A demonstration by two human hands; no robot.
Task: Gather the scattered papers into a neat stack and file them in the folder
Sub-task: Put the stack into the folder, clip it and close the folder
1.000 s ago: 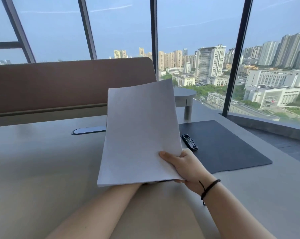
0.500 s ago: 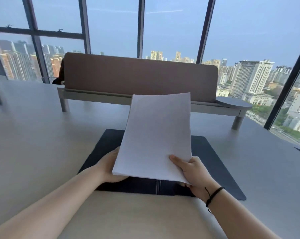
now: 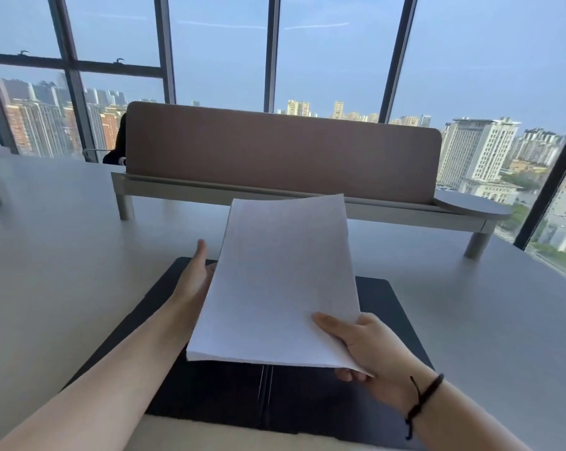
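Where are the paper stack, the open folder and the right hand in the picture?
paper stack [image 3: 285, 281]: head view, middle of the top sheet.
open folder [image 3: 210, 392]: head view, left cover.
right hand [image 3: 369, 356]: head view, back of the hand.

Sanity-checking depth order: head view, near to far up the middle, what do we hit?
Open folder → paper stack, pinched at its corner by the right hand → bare table → low shelf → brown divider panel → windows.

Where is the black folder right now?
In the head view, the black folder lies open on the grey table, low and centre, right under the paper stack held by the right hand.
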